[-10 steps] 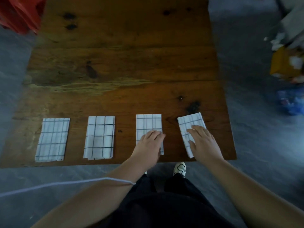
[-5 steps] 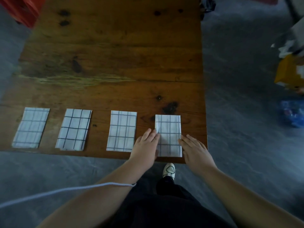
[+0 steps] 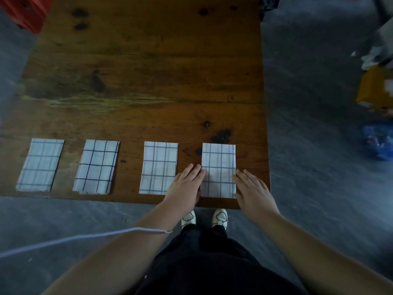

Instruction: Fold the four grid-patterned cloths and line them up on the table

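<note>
Your left hand (image 3: 186,184) and right hand (image 3: 253,190) lie flat, grip released, against either long side of the fourth cloth (image 3: 219,162), and with the surface (image 3: 148,60) ending just beside it, an uneven nudge could skew it or slide it off.

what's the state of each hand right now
Left hand: open, straight fingers against the left edge of the rightmost cloth.
Right hand: open, straight fingers at its right edge.
</note>
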Action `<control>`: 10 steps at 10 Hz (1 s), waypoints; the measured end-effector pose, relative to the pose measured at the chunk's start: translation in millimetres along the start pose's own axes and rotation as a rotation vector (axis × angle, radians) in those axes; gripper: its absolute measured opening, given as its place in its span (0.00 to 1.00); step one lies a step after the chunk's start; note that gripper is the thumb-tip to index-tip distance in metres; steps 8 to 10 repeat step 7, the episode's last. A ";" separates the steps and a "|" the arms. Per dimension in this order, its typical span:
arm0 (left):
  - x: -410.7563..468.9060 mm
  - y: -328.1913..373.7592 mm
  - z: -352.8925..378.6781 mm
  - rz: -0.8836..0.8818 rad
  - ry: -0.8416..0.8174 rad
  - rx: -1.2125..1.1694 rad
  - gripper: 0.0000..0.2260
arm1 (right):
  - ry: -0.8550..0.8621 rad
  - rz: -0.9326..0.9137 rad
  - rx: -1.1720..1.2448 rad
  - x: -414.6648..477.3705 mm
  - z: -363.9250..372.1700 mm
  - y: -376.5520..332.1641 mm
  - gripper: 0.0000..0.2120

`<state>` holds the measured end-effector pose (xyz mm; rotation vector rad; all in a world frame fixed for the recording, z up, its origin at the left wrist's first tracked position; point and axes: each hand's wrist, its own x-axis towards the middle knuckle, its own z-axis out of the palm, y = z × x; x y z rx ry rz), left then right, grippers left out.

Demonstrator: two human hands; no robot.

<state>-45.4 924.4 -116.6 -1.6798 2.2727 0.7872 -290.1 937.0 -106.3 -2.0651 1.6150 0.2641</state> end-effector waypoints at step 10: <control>-3.8 7.8 -40.2 -0.035 0.017 -0.084 0.32 | -0.005 0.063 0.018 5.3 -35.4 -19.0 0.28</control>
